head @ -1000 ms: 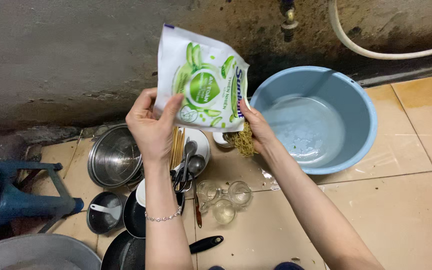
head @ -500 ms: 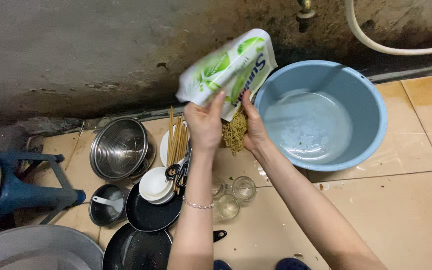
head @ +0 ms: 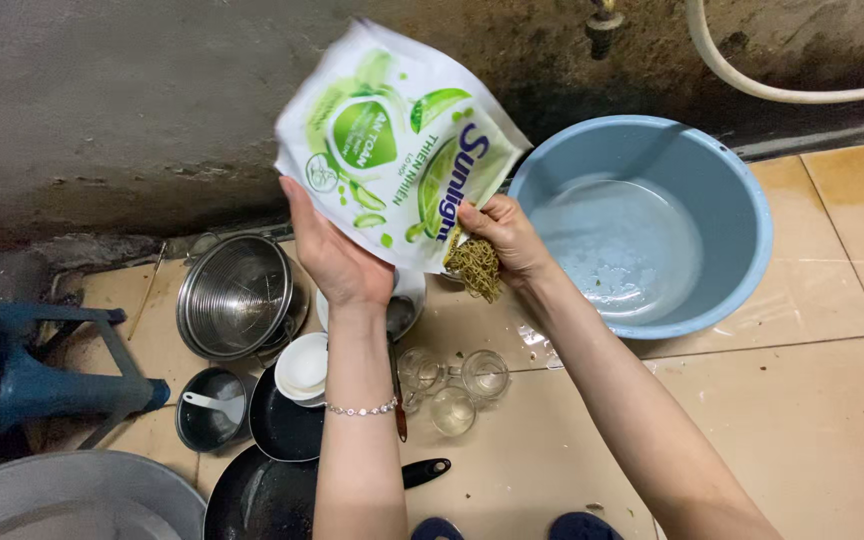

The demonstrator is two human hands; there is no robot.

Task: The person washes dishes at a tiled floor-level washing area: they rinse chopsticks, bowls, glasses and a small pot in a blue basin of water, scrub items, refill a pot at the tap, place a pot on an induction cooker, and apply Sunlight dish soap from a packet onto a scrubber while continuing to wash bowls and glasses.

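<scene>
A white and green refill pouch [head: 397, 160] of dish liquid is held up, tilted, above the floor. My left hand [head: 330, 250] supports its lower left side. My right hand [head: 497, 232] grips its lower right corner and also holds a yellowish scouring pad [head: 475, 268] against the palm. A light blue plastic basin [head: 642, 225] with a little water stands just right of my right hand.
On the tiled floor below lie a steel colander [head: 237, 295], white bowls [head: 304, 365], a dark frying pan [head: 272, 490], a small pot with a spoon [head: 207, 415] and three glasses [head: 452, 385]. A blue stool [head: 47, 370] stands left. A tap [head: 604, 18] and white hose [head: 772, 85] hang on the wall.
The pouch has swung from pointing up-right to facing the camera, tilted left. My left hand slid to its lower left side; my right hand keeps the pad and corner.
</scene>
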